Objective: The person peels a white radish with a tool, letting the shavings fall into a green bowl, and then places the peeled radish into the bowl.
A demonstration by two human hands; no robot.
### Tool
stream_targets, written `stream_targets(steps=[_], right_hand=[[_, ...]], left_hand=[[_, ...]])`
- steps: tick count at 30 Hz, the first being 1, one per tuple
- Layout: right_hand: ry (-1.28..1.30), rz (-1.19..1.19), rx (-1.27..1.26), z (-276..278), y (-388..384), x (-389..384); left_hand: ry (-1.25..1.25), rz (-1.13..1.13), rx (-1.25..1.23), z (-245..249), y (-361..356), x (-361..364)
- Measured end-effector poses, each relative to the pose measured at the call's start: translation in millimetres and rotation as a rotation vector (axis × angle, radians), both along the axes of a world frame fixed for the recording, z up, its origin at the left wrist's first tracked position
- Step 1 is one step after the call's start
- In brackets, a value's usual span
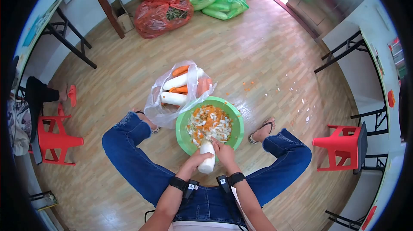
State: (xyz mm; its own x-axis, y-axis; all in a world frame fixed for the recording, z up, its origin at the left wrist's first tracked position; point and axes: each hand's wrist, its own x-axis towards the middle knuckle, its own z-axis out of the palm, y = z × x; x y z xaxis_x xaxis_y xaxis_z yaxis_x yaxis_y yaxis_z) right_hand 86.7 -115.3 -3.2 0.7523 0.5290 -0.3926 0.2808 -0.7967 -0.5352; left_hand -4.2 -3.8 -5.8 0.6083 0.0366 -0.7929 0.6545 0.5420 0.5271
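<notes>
The left hand (198,158) is clamped round a white radish (207,157), the right hand (223,150) against its upper end. Just beyond, the green basin (181,138) holds chopped white and orange pieces (210,121); past it, left of the hands, a clear bag (155,105) holds carrots (181,71) and white radishes (175,98).

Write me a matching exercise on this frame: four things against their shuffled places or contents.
1. white radish
2. green basin
3. clear bag
4. red bag

A. beside the green bags
B. holding orange and white pieces
C. held in the left hand
D. holding carrots

Pairs: 1-C, 2-B, 3-D, 4-A
</notes>
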Motion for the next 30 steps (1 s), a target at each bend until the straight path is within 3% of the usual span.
stream_targets(steps=[5,10,15,20,24,26,30], right_hand=[[0.067,-0.12,0.09,-20,-7,2],[0.116,0.019,0.063,20,-9,-7],[0.118,0.002,0.057,17,-4,-6],[0.077,-0.086,0.068,-18,-13,2],[0.113,-0.007,0.026,11,-13,-3],[0.12,0.049,0.032,19,-11,-9],[0.11,0.015,0.079,5,-7,-6]], left_hand=[[-0.036,-0.047,-0.029,-8,-2,-4],[-0.05,-0.017,0.029,-14,1,0],[-0.018,0.009,0.046,11,0,2],[-0.061,-0.091,0.016,-10,-9,-6],[-0.051,-0.042,0.023,4,-5,-2],[-0.084,-0.008,0.039,-12,-2,-3],[-0.033,-0.003,0.042,1,-3,-1]])
